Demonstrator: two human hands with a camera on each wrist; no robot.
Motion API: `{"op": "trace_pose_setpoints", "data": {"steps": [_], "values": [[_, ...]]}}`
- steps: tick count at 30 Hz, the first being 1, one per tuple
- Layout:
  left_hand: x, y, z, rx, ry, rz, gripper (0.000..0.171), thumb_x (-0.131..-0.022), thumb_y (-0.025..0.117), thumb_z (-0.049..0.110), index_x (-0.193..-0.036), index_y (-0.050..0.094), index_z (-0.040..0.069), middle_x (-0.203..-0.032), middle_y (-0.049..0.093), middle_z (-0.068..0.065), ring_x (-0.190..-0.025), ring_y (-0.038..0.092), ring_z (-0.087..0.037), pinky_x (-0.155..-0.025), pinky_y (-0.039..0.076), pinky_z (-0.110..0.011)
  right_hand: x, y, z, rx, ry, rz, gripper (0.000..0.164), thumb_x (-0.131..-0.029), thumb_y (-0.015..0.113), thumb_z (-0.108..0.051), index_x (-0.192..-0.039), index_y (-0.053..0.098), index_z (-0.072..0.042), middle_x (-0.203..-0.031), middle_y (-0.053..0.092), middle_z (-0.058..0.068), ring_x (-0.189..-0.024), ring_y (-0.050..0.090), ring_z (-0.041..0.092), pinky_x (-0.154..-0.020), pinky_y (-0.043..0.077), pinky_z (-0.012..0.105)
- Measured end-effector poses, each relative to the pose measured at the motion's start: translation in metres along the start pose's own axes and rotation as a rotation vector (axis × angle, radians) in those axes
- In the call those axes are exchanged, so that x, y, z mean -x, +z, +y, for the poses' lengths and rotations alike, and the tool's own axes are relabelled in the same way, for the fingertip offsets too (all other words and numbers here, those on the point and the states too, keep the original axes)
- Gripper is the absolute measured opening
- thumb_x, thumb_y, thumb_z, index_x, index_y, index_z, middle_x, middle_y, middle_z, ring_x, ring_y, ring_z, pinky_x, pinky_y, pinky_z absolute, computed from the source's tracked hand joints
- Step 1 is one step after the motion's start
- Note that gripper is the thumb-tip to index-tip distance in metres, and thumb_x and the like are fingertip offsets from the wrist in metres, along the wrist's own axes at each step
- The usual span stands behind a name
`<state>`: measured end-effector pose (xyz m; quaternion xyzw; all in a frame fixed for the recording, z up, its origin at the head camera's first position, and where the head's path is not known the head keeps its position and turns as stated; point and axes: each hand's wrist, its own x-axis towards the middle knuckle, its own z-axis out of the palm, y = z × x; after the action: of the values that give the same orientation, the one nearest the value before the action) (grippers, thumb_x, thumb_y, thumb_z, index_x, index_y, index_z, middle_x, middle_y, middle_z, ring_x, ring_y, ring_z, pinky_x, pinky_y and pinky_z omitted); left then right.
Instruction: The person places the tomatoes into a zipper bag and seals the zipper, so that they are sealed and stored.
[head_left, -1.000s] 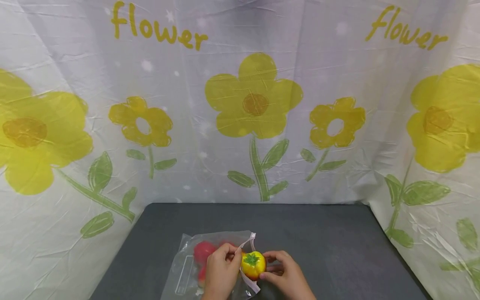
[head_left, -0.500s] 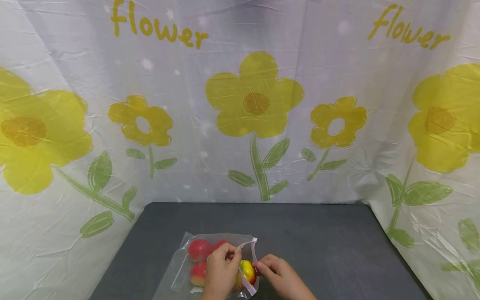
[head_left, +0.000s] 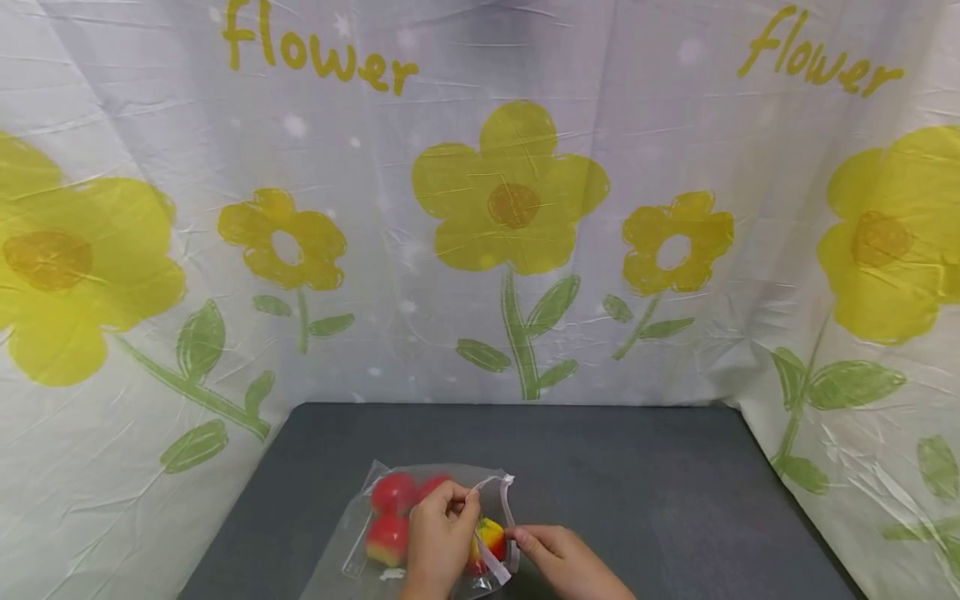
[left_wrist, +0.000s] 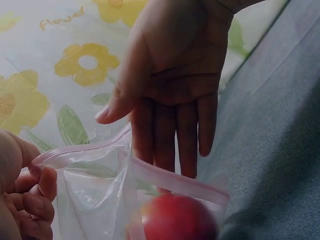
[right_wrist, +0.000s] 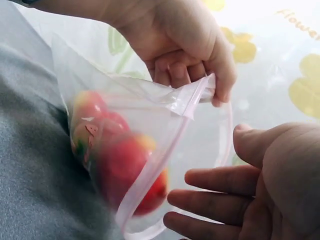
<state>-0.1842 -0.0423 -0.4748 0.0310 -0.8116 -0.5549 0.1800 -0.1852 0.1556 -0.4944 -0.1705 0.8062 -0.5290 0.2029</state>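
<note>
A clear zip bag (head_left: 347,560) lies on the dark table with its mouth to the right. Inside are several red fruits (head_left: 393,493), some with yellow patches. My left hand (head_left: 441,537) pinches the upper rim of the bag and holds the mouth apart. A shiny yellow-red fruit (head_left: 492,535) sits just within the mouth. My right hand (head_left: 568,562) is at the opening, thumb and index finger close to the rim. In the right wrist view the fingers of that right hand (right_wrist: 250,185) are straight, beside the large fruit (right_wrist: 127,167), holding nothing.
The dark grey table (head_left: 645,475) extends behind and to the right of the bag. A white curtain (head_left: 405,333) printed with yellow flowers hangs at the back and both sides.
The yellow-red fruit has gone from my right hand's fingers into the bag. My right hand has let go of it and the red fruits have shifted left. The left hand keeps its hold.
</note>
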Motion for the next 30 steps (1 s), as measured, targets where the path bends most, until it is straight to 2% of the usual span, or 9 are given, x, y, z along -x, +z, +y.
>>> {"op": "trace_pose_setpoints", "data": {"steps": [3, 6, 8, 10, 14, 19, 22, 26, 30], "values": [[-0.001, 0.001, 0.001, -0.010, -0.018, 0.002, 0.016, -0.087, 0.078, 0.005, -0.075, 0.069, 0.012, -0.061, 0.054, 0.006, -0.051, 0.044, -0.009, -0.047, 0.039, -0.021, 0.004, -0.002, 0.001, 0.065, -0.030, 0.080, 0.046, -0.107, 0.050, -0.038, -0.125, 0.069, 0.000, -0.121, 0.071, 0.015, -0.109, 0.067, 0.033, -0.093, 0.052, 0.058], [-0.002, 0.002, 0.003, -0.027, -0.023, 0.007, 0.016, -0.086, 0.078, 0.005, -0.075, 0.069, 0.011, -0.062, 0.055, 0.005, -0.053, 0.046, -0.009, -0.047, 0.039, -0.021, 0.008, -0.001, 0.001, 0.134, -0.047, 0.175, 0.040, -0.105, 0.054, -0.038, -0.105, 0.075, -0.004, -0.088, 0.070, 0.004, -0.078, 0.064, 0.019, -0.070, 0.056, 0.038], [-0.003, 0.002, 0.004, -0.038, -0.024, 0.010, 0.017, -0.086, 0.078, 0.005, -0.075, 0.069, 0.012, -0.063, 0.056, 0.005, -0.054, 0.047, -0.010, -0.048, 0.041, -0.021, 0.011, 0.001, 0.000, 0.133, -0.021, 0.178, 0.040, -0.104, 0.056, -0.042, -0.092, 0.074, -0.008, -0.068, 0.055, -0.004, -0.061, 0.049, 0.012, -0.054, 0.043, 0.029], [-0.004, 0.002, 0.005, -0.044, -0.027, 0.009, 0.016, -0.086, 0.078, 0.005, -0.075, 0.069, 0.012, -0.063, 0.056, 0.005, -0.055, 0.048, -0.011, -0.049, 0.042, -0.021, 0.013, 0.004, -0.002, 0.096, 0.024, 0.125, 0.044, -0.102, 0.058, -0.045, -0.083, 0.072, -0.008, -0.060, 0.041, -0.006, -0.055, 0.039, 0.011, -0.049, 0.030, 0.027], [-0.005, 0.003, 0.008, -0.049, -0.036, 0.005, 0.016, -0.086, 0.079, 0.006, -0.075, 0.069, 0.012, -0.063, 0.056, 0.005, -0.056, 0.048, -0.012, -0.049, 0.043, -0.021, 0.014, 0.013, -0.003, -0.009, 0.064, 0.012, 0.039, -0.101, 0.062, -0.040, -0.084, 0.075, -0.007, -0.060, 0.045, -0.005, -0.054, 0.042, 0.011, -0.049, 0.031, 0.024], [-0.004, 0.003, 0.008, -0.054, -0.024, -0.001, 0.015, -0.084, 0.079, 0.007, -0.075, 0.069, 0.013, -0.062, 0.055, 0.006, -0.053, 0.047, -0.010, -0.047, 0.041, -0.021, 0.013, 0.024, -0.002, -0.051, 0.032, 0.029, 0.026, -0.100, 0.065, -0.028, -0.081, 0.073, -0.011, -0.062, 0.052, -0.004, -0.054, 0.046, 0.010, -0.048, 0.033, 0.020], [-0.006, 0.001, 0.009, -0.127, -0.017, -0.027, 0.015, -0.084, 0.081, 0.014, -0.079, 0.067, 0.014, -0.061, 0.052, 0.006, -0.051, 0.045, -0.009, -0.047, 0.038, -0.022, 0.013, 0.027, 0.000, -0.021, -0.039, 0.041, 0.027, -0.100, 0.064, -0.027, -0.079, 0.072, -0.013, -0.062, 0.055, -0.007, -0.054, 0.048, 0.006, -0.047, 0.034, 0.020], [-0.017, -0.011, 0.020, -0.360, 0.020, -0.161, 0.025, -0.086, 0.078, 0.035, -0.092, 0.066, 0.014, -0.060, 0.049, 0.006, -0.051, 0.044, -0.011, -0.049, 0.038, -0.027, 0.013, 0.028, 0.000, 0.008, -0.140, 0.042, 0.029, -0.100, 0.063, -0.028, -0.078, 0.072, -0.012, -0.062, 0.056, -0.013, -0.054, 0.048, 0.000, -0.047, 0.034, 0.019], [-0.052, -0.027, 0.039, -0.493, 0.169, -0.377, 0.035, -0.094, 0.069, 0.047, -0.105, 0.068, 0.014, -0.059, 0.051, 0.005, -0.049, 0.044, -0.012, -0.048, 0.038, -0.031, 0.014, 0.027, -0.001, 0.006, -0.142, 0.042, 0.030, -0.100, 0.063, -0.028, -0.077, 0.072, -0.011, -0.060, 0.055, -0.012, -0.053, 0.047, 0.001, -0.047, 0.035, 0.019]]}}
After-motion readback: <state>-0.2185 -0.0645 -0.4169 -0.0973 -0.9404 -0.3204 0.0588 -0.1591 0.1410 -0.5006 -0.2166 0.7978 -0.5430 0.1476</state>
